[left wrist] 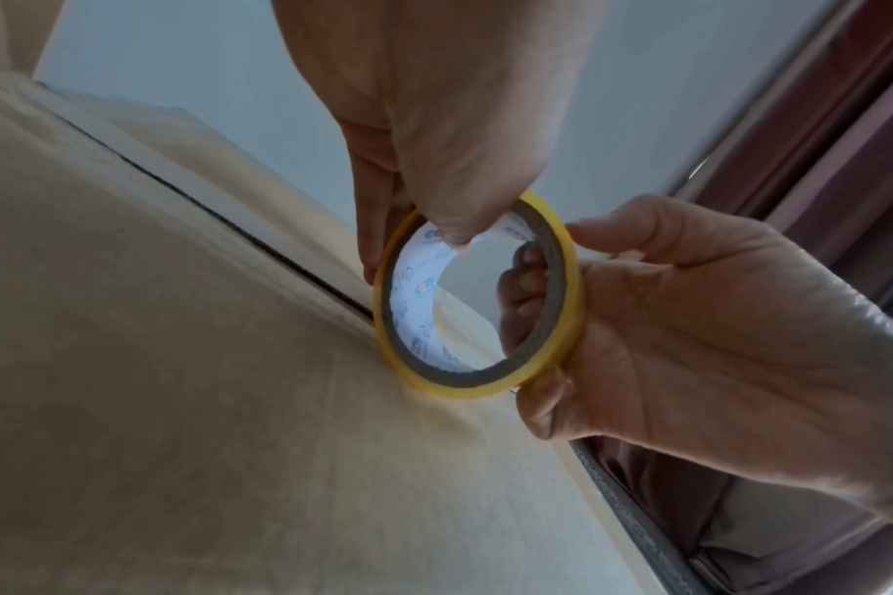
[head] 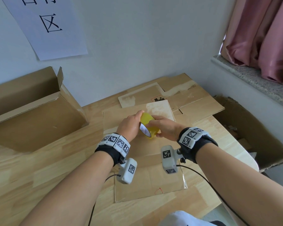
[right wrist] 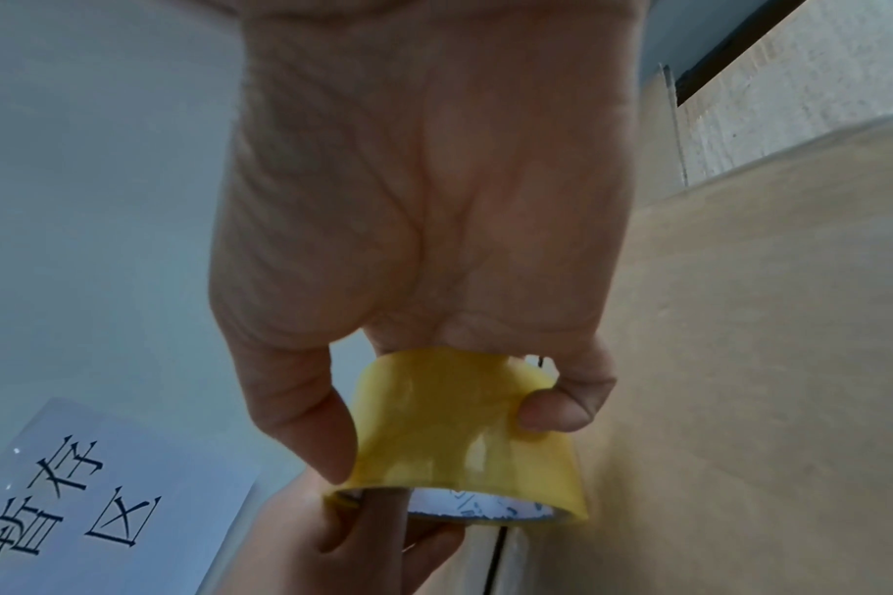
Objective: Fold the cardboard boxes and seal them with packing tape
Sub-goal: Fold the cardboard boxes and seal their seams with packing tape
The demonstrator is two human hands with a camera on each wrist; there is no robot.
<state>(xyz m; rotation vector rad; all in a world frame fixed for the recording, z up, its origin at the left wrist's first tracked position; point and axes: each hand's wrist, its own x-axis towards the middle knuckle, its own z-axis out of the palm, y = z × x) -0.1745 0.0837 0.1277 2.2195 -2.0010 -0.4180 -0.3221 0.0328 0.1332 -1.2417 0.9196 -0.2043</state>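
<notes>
A yellow roll of packing tape (head: 148, 126) is held just above a folded cardboard box (head: 142, 178) that lies on the wooden table. My left hand (head: 130, 126) holds the roll (left wrist: 477, 298) from its left side, the thumb hooked inside the white core. My right hand (head: 166, 127) grips the roll (right wrist: 464, 439) from the right, thumb and fingers curled around its outer band. Both hands meet at the box's far end, above the seam (left wrist: 240, 231) between two flaps.
An open-topped cardboard box (head: 34, 111) stands at the left against the wall. Flattened cardboard sheets (head: 186, 97) lie at the back of the table. A torn carton (head: 250, 132) sits on the right below a stone windowsill (head: 252, 75) with pink curtains. A paper sign (head: 46, 25) hangs on the wall.
</notes>
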